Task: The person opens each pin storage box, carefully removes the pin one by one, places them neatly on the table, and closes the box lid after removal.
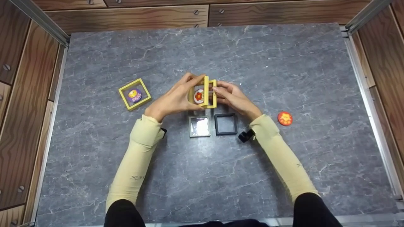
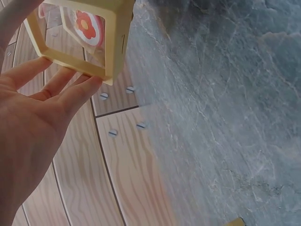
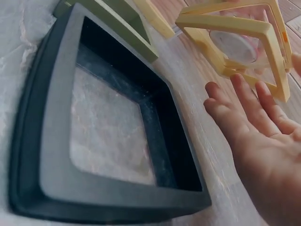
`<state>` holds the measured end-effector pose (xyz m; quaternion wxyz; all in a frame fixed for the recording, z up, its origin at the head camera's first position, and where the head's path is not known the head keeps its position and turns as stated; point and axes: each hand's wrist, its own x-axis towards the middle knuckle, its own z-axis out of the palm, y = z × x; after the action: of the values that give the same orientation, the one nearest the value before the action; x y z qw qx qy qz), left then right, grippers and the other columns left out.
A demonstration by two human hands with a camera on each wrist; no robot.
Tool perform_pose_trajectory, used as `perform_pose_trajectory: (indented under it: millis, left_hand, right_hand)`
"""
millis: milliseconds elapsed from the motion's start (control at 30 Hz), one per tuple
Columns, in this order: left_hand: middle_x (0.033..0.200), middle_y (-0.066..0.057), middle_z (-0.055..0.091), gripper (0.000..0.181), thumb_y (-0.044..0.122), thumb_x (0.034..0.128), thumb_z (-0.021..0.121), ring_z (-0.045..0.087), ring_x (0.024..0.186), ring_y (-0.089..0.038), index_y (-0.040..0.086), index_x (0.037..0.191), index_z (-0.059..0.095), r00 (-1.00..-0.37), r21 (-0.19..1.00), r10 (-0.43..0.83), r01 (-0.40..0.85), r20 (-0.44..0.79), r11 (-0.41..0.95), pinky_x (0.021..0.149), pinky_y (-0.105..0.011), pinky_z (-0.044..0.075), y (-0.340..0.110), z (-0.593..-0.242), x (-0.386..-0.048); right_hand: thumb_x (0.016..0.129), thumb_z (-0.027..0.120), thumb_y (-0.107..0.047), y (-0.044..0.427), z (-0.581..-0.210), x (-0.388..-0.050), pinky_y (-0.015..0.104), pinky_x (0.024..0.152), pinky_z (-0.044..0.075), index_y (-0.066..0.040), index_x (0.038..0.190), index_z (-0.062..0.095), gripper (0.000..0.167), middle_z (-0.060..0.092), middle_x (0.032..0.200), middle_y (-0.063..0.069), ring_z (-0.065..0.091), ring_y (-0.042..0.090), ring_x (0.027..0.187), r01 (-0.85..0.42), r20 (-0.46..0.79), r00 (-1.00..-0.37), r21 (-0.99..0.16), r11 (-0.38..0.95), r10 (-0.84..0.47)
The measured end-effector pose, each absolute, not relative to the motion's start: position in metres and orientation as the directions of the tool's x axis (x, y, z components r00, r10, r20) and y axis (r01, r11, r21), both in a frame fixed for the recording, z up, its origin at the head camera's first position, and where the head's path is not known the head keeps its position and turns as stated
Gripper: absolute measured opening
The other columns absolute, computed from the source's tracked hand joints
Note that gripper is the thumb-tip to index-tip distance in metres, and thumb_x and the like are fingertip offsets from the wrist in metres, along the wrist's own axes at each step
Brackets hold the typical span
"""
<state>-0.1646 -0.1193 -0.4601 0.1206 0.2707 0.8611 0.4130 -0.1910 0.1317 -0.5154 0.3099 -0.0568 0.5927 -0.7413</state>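
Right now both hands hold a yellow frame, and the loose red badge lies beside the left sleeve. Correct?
No: the loose red badge lies beside the right sleeve, as the head view shows. The left hand and right hand do hold a yellow frame.

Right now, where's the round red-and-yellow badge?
In the head view, the badge lies on the gray marbled tabletop, right of center, just outside the right arm's pale yellow sleeve.

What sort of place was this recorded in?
Probably a purpose-built recording booth: a grey marble-look tabletop, metal rails along its sides, and wood-grain panels around it suggest a staged workspace.
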Motion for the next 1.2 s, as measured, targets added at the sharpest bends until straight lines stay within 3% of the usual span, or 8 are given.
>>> perform_pose_trajectory:
  millis: [200, 333, 467, 700, 967, 1200]
  left_hand:
    - [0.145, -0.016, 0.048, 0.104, 0.026, 0.0804, 0.094, 0.053, 0.138, -0.030, 0.008, 0.165, 0.035, -0.829, 0.781, 0.560, 0.358, 0.012, 0.512, 0.123, -0.038, 0.046, -0.122, -0.463, -0.164]
    - [0.145, -0.015, 0.048, 0.105, 0.027, 0.0801, 0.094, 0.054, 0.135, -0.033, 0.009, 0.165, 0.035, -0.838, 0.773, 0.546, 0.351, 0.008, 0.529, 0.121, -0.040, 0.048, -0.124, -0.463, -0.164]
    - [0.145, -0.015, 0.048, 0.105, 0.028, 0.0803, 0.094, 0.054, 0.133, -0.033, 0.009, 0.165, 0.035, -0.846, 0.773, 0.532, 0.349, 0.017, 0.530, 0.119, -0.041, 0.050, -0.126, -0.465, -0.163]
    - [0.147, -0.017, 0.048, 0.105, 0.024, 0.0787, 0.095, 0.054, 0.138, -0.030, 0.010, 0.164, 0.036, -0.858, 0.785, 0.512, 0.339, 0.032, 0.518, 0.126, -0.043, 0.044, -0.130, -0.470, -0.161]
    - [0.152, -0.016, 0.048, 0.106, 0.025, 0.0795, 0.095, 0.050, 0.141, -0.028, 0.009, 0.163, 0.032, -0.869, 0.801, 0.495, 0.304, 0.012, 0.515, 0.127, -0.042, 0.042, -0.139, -0.474, -0.157]
    - [0.159, -0.010, 0.047, 0.107, 0.031, 0.0788, 0.095, 0.045, 0.150, -0.025, 0.014, 0.164, 0.032, -0.879, 0.778, 0.476, 0.293, -0.010, 0.556, 0.132, -0.044, 0.034, -0.145, -0.478, -0.155]
  right_hand:
    - [0.110, 0.056, -0.018, 0.127, -0.512, -0.192, 0.041, 0.113, 0.057, 0.008, 0.144, 0.055, 0.043, 0.068, 0.134, 0.009, 0.071, 0.015, 0.118, 0.344, -0.290, -0.840, -0.938, -0.038, -0.460]
    - [0.110, 0.056, -0.019, 0.126, -0.510, -0.193, 0.036, 0.110, 0.059, 0.008, 0.141, 0.059, 0.041, 0.071, 0.127, 0.007, 0.072, 0.013, 0.115, 0.317, -0.288, -0.856, -0.949, 0.006, -0.429]
    - [0.110, 0.057, -0.018, 0.125, -0.510, -0.195, 0.030, 0.106, 0.060, 0.009, 0.136, 0.063, 0.038, 0.073, 0.127, 0.014, 0.072, 0.013, 0.113, 0.263, -0.264, -0.869, -0.963, 0.062, -0.419]
    - [0.108, 0.061, -0.022, 0.128, -0.513, -0.197, 0.014, 0.089, 0.057, 0.003, 0.132, 0.070, 0.036, 0.073, 0.130, 0.020, 0.068, 0.004, 0.099, 0.136, -0.219, -0.898, -0.963, 0.231, -0.382]
    - [0.104, 0.068, -0.025, 0.125, -0.514, -0.197, 0.017, 0.099, 0.053, 0.002, 0.129, 0.073, 0.037, 0.073, 0.131, 0.022, 0.067, 0.003, 0.105, 0.100, -0.212, -0.925, -0.936, 0.337, -0.314]
    - [0.101, 0.072, -0.027, 0.122, -0.512, -0.195, 0.019, 0.087, 0.056, -0.002, 0.119, 0.077, 0.032, 0.078, 0.114, 0.018, 0.069, 0.008, 0.093, 0.025, -0.175, -0.939, -0.893, 0.449, -0.295]
